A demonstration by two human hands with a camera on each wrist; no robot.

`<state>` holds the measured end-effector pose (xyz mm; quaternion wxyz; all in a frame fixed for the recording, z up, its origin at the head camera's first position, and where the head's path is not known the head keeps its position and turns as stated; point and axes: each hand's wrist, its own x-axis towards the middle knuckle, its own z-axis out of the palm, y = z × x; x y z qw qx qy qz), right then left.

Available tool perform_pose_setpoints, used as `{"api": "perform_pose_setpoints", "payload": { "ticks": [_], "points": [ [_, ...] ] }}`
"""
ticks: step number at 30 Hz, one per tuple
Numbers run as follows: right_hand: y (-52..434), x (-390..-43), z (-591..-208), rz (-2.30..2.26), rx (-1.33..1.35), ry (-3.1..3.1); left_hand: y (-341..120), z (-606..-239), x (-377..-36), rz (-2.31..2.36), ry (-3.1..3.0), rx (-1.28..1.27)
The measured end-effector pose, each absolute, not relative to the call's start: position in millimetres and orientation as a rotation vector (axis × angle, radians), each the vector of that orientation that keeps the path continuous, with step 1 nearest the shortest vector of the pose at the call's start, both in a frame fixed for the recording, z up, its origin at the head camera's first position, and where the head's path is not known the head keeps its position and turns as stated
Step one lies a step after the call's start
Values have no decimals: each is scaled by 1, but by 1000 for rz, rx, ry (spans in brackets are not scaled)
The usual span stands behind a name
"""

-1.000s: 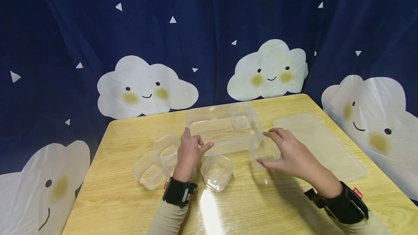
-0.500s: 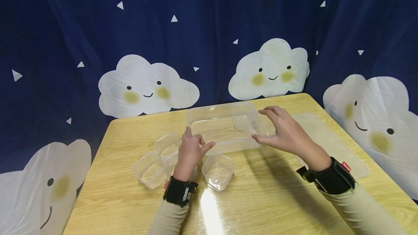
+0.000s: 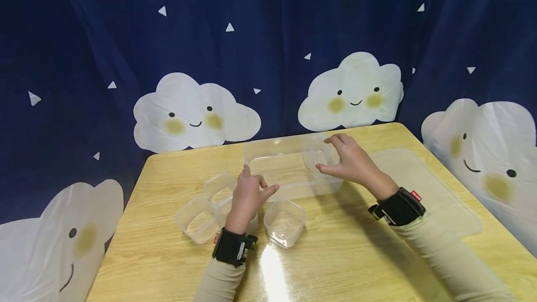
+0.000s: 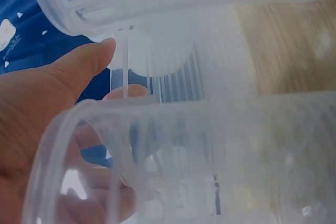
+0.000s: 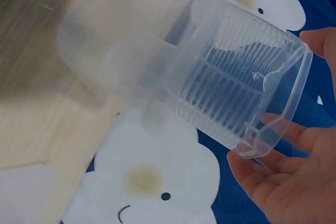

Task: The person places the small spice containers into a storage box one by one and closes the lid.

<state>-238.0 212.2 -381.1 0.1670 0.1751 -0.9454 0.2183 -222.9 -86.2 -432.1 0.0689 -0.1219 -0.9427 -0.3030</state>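
A large clear plastic storage box (image 3: pixel 272 146) sits at the back of the wooden table, a small clear bin inside its far right end. My left hand (image 3: pixel 247 195) holds the box's near left corner; in the left wrist view, its thumb (image 4: pixel 97 59) and fingers lie on the clear plastic. With thumb and fingers at its rim, my right hand (image 3: pixel 352 162) grips another small ridged clear bin (image 5: pixel 226 72) over the box's right end. Whether this bin touches the box floor is hard to tell through the overlapping plastic.
Several small clear bins stand near my left hand, among them one at the left (image 3: pixel 197 223) and one in front of the box (image 3: pixel 285 223). A flat translucent lid (image 3: pixel 423 185) lies at the right. A dark cloud-print curtain (image 3: pixel 268 45) hangs behind.
My right hand has carried the small bin from in front of the box's right corner up and left, over the box's right end. The left hand has stayed at the corner.
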Motion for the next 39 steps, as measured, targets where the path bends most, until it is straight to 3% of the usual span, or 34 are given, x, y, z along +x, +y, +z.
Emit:
{"api": "perform_pose_setpoints", "payload": {
  "ticks": [19, 39],
  "points": [
    [223, -244, -408, 568, 625, -2822, -86, -430, -222, -883, -2837, -369],
    [226, -245, -420, 622, 576, -2983, -86, -431, -222, -863, -2866, -374]
  ]
}}
